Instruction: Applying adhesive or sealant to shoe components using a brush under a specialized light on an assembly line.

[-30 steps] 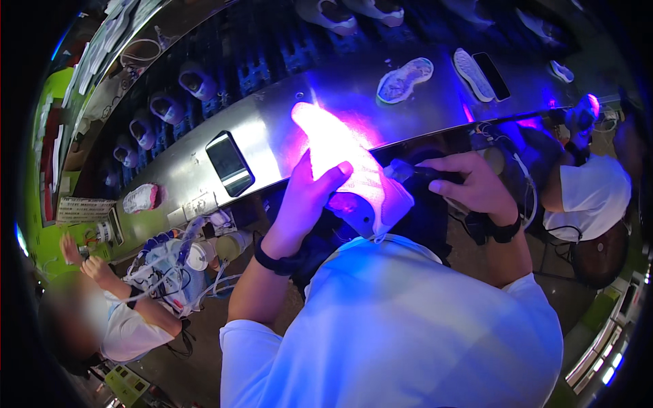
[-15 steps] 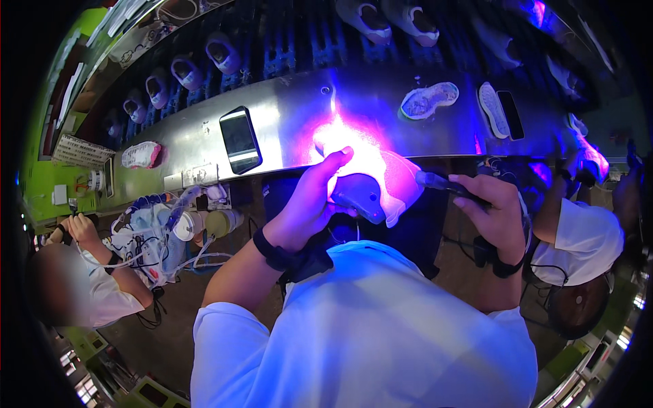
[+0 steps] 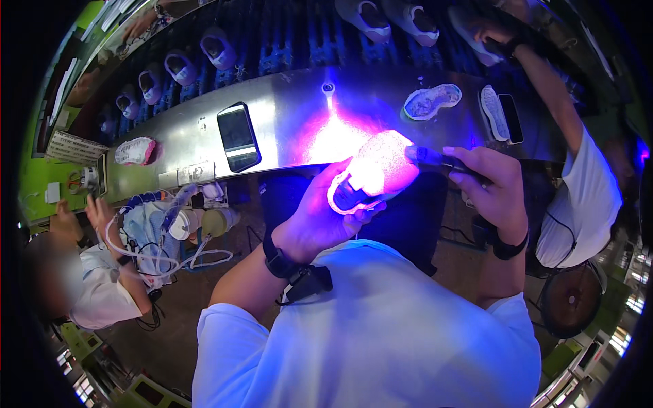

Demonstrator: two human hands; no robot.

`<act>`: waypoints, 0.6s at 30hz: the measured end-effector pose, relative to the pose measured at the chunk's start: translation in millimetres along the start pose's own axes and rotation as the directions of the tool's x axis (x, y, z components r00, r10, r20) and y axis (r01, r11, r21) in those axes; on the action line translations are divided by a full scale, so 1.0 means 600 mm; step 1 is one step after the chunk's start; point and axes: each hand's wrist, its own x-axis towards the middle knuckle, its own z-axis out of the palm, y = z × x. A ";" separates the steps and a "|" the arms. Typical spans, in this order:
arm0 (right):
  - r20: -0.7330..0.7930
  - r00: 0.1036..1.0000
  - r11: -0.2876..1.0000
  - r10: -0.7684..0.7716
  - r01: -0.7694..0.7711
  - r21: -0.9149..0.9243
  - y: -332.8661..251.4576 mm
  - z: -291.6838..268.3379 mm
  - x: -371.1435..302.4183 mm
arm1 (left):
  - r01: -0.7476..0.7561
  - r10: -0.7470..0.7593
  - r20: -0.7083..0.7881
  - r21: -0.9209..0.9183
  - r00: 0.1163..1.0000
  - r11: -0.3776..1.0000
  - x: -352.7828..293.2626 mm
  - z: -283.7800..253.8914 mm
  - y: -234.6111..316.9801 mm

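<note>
My left hand [image 3: 318, 219] is closed around a light-coloured shoe upper [image 3: 394, 162] near its opening, just off the table's near edge. Inside the opening a dark shoe last [image 3: 348, 196] shows. Violet-pink light floods the upper and washes out its surface detail. My right hand [image 3: 495, 182] grips a dark-handled brush [image 3: 430, 157], whose head meets the right side of the upper. Beyond the shoe, a bright spot glows on the metal table [image 3: 286, 102].
A phone [image 3: 238, 138] and shoe soles [image 3: 432, 102] lie on the table. Shoes [image 3: 219, 49] stand on a blue roller conveyor behind it. Cups and tubing [image 3: 182, 224] are at the left. One co-worker [image 3: 102, 272] sits left; another's arm [image 3: 549, 88] reaches over the conveyor at right.
My left hand has turned the shoe so its opening faces me and the toe points away to the right. The brush has risen slightly with it. The right co-worker's arm now reaches toward the conveyor.
</note>
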 end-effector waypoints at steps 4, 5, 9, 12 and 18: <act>-0.029 1.000 0.996 -0.010 0.013 0.090 0.014 0.029 0.014 | 0.187 -0.140 0.189 -0.262 0.972 0.947 0.003 -0.022 0.009; -0.040 0.999 0.991 0.022 -0.016 0.135 0.016 0.035 0.015 | 0.249 -0.175 0.241 -0.324 0.955 0.912 0.005 -0.034 0.010; -0.012 1.000 0.987 0.027 -0.024 0.158 0.016 0.048 0.019 | 0.316 -0.220 0.287 -0.350 0.932 0.882 0.013 -0.047 0.011; -0.053 0.999 0.974 0.003 0.009 0.228 0.011 0.066 0.022 | 0.342 -0.226 0.322 -0.368 0.919 0.865 0.013 -0.053 0.006; -0.142 0.990 0.956 -0.022 0.062 0.286 0.029 0.102 -0.021 | 0.414 -0.274 0.363 -0.400 0.891 0.818 0.000 -0.043 -0.011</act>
